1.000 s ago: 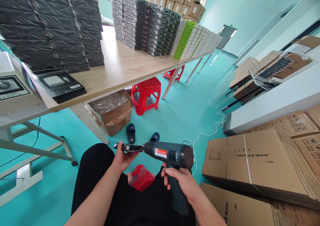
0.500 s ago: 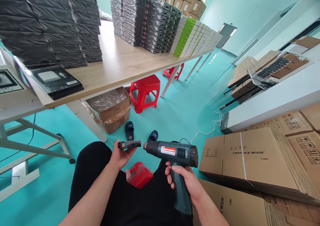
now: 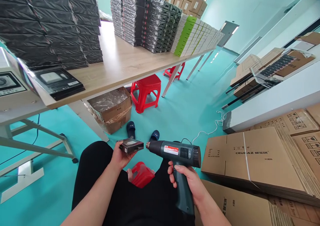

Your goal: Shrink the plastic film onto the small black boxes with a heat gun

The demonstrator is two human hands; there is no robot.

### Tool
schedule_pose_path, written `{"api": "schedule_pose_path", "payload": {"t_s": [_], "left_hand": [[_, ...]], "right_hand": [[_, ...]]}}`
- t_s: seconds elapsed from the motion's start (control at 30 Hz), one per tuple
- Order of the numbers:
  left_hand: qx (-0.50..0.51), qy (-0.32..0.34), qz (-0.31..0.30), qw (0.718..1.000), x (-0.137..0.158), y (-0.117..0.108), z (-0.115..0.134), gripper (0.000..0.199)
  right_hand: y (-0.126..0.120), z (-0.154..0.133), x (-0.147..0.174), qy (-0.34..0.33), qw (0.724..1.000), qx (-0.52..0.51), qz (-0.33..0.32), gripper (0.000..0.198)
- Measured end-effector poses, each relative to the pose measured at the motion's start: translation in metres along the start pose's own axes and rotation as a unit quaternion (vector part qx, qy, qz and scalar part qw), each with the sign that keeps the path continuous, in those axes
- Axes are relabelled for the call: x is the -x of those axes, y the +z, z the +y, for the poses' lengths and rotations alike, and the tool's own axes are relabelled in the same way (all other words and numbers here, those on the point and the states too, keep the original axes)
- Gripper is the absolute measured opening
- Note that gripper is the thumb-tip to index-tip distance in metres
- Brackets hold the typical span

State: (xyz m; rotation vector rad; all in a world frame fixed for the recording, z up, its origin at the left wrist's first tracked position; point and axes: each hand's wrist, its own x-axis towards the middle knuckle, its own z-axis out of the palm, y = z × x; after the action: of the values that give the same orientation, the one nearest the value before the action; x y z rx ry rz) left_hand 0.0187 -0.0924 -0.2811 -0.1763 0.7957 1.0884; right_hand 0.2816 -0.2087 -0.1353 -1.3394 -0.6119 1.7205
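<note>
My left hand holds a small black box wrapped in clear film, tilted so that its top face shows. My right hand grips the handle of a dark green heat gun with a red label. The gun's nozzle points left at the box's right end, a small gap apart. Both are held over my lap, in black trousers. A red plastic stool shows between my knees.
A wooden table at the left carries stacks of black, green and white wrapped boxes. Under it sit a cardboard carton and red stools. Slippers lie on the teal floor. Large flat cardboard cartons stand at my right. A white cord runs across the floor.
The heat gun's nozzle has drawn back to the right, off the box. My left hand has tilted the box, so its top face now shows.
</note>
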Motion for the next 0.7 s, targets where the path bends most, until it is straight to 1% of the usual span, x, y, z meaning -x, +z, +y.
{"api": "schedule_pose_path", "payload": {"t_s": [0.07,0.17,0.23,0.4,0.57,0.7], "left_hand": [[-0.016,0.031,0.013,0.999,-0.001,0.001,0.0,0.03],[-0.019,0.094,0.069,0.993,-0.006,0.001,0.001,0.028],[-0.012,0.12,0.089,0.989,-0.01,0.0,0.002,0.023],[-0.01,0.124,0.091,0.988,-0.016,-0.004,0.002,0.02],[-0.007,0.123,0.089,0.988,-0.018,-0.007,0.002,0.021],[0.003,0.121,0.093,0.988,-0.018,-0.009,0.001,0.018]], "right_hand": [[-0.004,-0.003,0.004,0.006,1.0,0.004,0.002,0.028],[-0.008,-0.007,0.012,0.025,1.0,0.008,0.0,0.029],[-0.01,-0.009,0.017,0.033,0.999,0.012,-0.004,0.03],[-0.009,-0.005,0.025,0.042,0.998,0.037,-0.035,0.028],[-0.005,-0.001,0.024,0.035,0.998,0.047,-0.038,0.028],[-0.003,0.0,0.022,0.049,0.995,0.063,-0.063,0.029]]}}
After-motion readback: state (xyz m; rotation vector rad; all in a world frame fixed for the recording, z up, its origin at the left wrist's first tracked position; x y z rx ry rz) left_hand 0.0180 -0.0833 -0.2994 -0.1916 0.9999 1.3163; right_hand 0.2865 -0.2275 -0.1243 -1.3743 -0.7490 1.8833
